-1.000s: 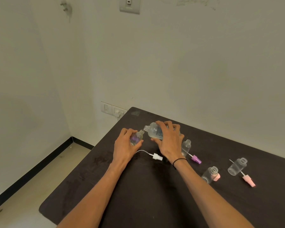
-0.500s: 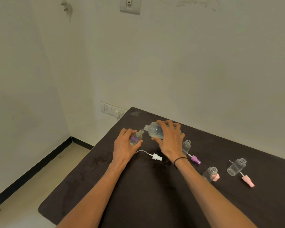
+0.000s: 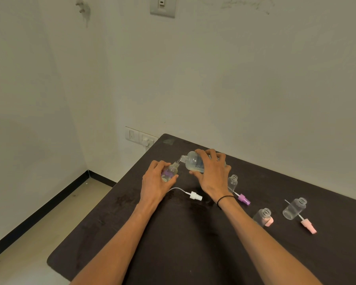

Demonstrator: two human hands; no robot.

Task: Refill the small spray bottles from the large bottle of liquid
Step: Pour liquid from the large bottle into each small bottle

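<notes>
My right hand [image 3: 212, 173] grips the large clear bottle [image 3: 193, 161], tipped on its side with its open neck pointing left. That neck sits just above the mouth of a small clear spray bottle [image 3: 170, 171], which my left hand [image 3: 155, 182] holds upright on the dark table [image 3: 193, 243]. A thin stream runs between the two mouths. Some liquid lies in the small bottle, with a purple patch showing through it.
A white spray head with its tube [image 3: 193, 195] lies between my wrists. To the right stand three open small bottles [image 3: 232, 183] [image 3: 262, 217] [image 3: 294, 208], with a purple spray head [image 3: 244, 199] and pink spray heads [image 3: 308, 226] beside them. The table's left edge drops to the floor.
Both hands and bottles stay almost where they were. The large bottle's neck has closed in slightly on the small bottle's mouth.
</notes>
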